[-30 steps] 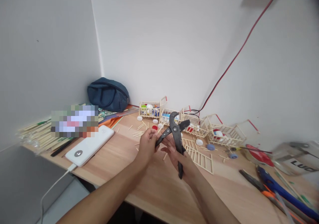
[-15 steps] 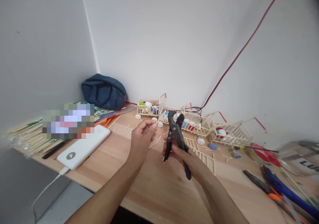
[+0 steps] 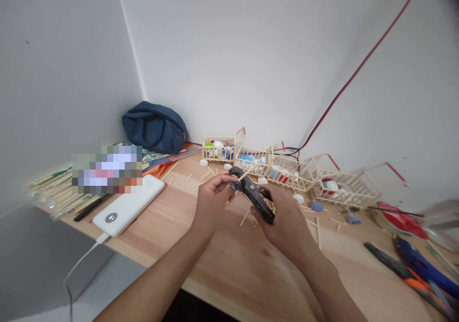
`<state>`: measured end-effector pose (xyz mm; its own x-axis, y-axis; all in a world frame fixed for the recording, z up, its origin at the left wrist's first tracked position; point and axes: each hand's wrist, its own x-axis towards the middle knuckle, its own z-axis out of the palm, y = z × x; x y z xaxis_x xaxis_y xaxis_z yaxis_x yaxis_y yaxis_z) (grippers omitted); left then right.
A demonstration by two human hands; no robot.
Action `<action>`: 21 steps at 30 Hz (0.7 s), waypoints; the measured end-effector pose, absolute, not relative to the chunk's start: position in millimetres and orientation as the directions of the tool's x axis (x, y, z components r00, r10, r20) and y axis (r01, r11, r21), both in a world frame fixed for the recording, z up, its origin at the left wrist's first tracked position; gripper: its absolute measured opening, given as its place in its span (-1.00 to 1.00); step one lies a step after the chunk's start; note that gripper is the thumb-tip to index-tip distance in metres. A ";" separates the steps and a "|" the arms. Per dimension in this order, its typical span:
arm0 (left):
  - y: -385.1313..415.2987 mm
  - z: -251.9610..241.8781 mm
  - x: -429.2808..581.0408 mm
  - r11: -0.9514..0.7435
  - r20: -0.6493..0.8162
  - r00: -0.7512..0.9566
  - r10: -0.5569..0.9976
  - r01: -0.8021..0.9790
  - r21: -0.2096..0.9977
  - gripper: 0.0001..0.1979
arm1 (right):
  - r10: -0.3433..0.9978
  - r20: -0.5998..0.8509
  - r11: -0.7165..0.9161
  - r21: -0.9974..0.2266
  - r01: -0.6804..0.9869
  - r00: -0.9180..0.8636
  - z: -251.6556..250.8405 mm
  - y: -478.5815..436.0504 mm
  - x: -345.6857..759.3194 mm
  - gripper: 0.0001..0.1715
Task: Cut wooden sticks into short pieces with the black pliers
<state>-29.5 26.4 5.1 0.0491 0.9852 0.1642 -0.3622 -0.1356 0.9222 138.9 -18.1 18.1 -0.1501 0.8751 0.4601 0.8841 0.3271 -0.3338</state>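
Note:
My right hand (image 3: 289, 217) grips a pair of black hand shears (image 3: 255, 195) with a hooked jaw; the handles are squeezed closer together inside the palm. My left hand (image 3: 213, 202) is closed in a pinch right at the jaws, on a thin wooden stick (image 3: 246, 173). A pale length of this stick shows past the far side of the jaws. Its end between my left fingertips is hidden. Under the hands, short cut stick pieces (image 3: 245, 218) lie on the wooden table (image 3: 229, 264).
Several small stick-built carts (image 3: 219, 149) holding bottle caps line the wall. A blue pouch (image 3: 156, 127), bundled sticks (image 3: 53, 188) and a white power bank (image 3: 129, 205) are at left. A blue-handled tool (image 3: 423, 264) and orange-black pliers (image 3: 389, 264) lie at right.
The shears have tilted over to the left and come to the stick in my left hand. Their handles have closed up. The view has shifted slightly.

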 end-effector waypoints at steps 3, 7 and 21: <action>26.4 4.7 -28.2 -0.145 0.183 0.064 0.981 -0.385 0.911 -0.89 | 0.856 0.498 0.324 -0.300 0.897 -0.143 17.9 -19.0 138.3 -0.57; 25.4 8.0 -26.6 -0.109 0.142 0.054 0.988 -0.405 0.908 -0.90 | 0.849 0.510 0.316 -0.275 0.908 -0.141 18.4 -20.9 137.4 -0.56; 23.9 9.0 -27.0 -0.173 0.183 -0.006 0.983 -0.363 0.916 -0.92 | 0.881 0.456 0.316 -0.372 0.872 -0.125 17.4 -25.0 131.3 -0.63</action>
